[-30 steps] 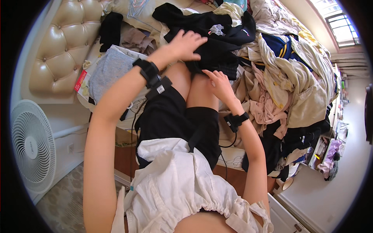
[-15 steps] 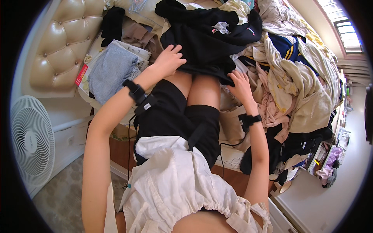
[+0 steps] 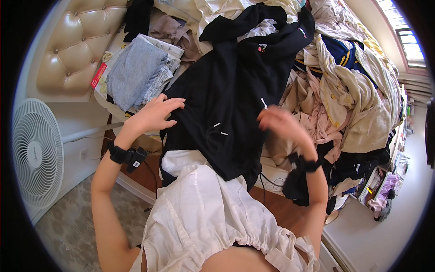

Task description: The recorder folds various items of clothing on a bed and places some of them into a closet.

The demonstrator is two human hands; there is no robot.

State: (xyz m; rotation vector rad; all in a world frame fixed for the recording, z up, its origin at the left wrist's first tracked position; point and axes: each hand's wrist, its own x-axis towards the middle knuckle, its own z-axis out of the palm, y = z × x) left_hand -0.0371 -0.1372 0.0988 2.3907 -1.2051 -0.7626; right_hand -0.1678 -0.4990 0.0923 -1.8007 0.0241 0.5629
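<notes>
A black garment [image 3: 226, 90] with white-tipped drawstrings and small embroidered patches lies over my lap and stretches away across the bed. Its kind is hard to tell from its folds. My left hand [image 3: 156, 113] rests at the garment's left edge, palm down with the fingers spread, gripping nothing. Over the right edge, beside a white drawstring tip [image 3: 263, 103], is my right hand [image 3: 285, 127]. Motion smears its fingers, so whether they hold anything does not show. Both wrists wear black straps.
Folded grey-blue clothing [image 3: 138, 68] sits by the tufted headboard [image 3: 77, 50]. A large heap of beige and pink clothes [image 3: 358, 95] fills the bed's right side. A white fan [image 3: 36, 152] stands at the left. Cables hang near the bed edge.
The black garment has come toward me and now covers my thighs. Both hands have moved nearer my body, the left one down and left. The drawstring tips have come into view.
</notes>
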